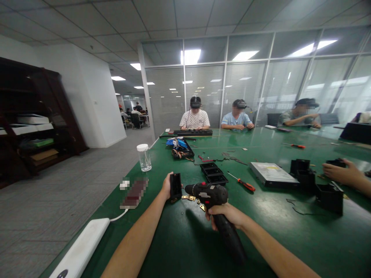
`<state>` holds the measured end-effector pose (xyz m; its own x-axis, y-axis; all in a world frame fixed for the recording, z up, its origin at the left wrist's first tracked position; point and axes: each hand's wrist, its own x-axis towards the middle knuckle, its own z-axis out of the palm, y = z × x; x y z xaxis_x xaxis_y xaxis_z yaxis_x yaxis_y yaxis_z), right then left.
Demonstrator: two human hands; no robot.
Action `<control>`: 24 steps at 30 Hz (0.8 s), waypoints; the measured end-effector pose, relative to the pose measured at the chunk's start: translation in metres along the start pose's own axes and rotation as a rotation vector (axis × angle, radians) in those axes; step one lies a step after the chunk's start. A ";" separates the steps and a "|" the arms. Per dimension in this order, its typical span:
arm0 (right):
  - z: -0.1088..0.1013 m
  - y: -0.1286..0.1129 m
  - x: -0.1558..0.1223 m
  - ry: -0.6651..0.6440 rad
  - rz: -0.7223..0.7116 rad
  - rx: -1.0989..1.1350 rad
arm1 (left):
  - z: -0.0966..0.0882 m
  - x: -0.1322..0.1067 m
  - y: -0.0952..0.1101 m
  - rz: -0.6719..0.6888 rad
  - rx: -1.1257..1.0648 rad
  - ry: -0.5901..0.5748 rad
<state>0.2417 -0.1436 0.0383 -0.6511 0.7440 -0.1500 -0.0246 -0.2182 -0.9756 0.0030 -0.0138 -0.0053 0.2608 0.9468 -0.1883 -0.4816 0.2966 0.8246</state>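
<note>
The left hand holds a small black part upright on the green worktop. The right hand grips a black power screwdriver, its nose pointing toward nine o'clock at the part, brass pieces beneath.

No text, label, brand or number is showing legibly. The flat drive unit on the green table is carrying a pale label too small to read; the card near the table edge is appearing blurred.
</note>
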 end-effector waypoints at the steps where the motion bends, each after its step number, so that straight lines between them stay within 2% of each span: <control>1: 0.000 0.000 0.000 0.000 0.001 -0.002 | 0.000 0.000 0.000 -0.002 0.004 -0.003; 13: -0.001 0.001 0.001 0.002 -0.002 0.006 | -0.004 0.001 -0.001 -0.001 0.047 -0.031; 24: 0.000 0.000 0.000 0.014 0.010 -0.001 | 0.000 -0.001 0.002 -0.017 0.015 -0.006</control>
<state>0.2417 -0.1432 0.0380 -0.6407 0.7506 -0.1617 -0.0178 -0.2250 -0.9742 0.0021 -0.0146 -0.0033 0.2740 0.9408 -0.1996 -0.4645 0.3111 0.8291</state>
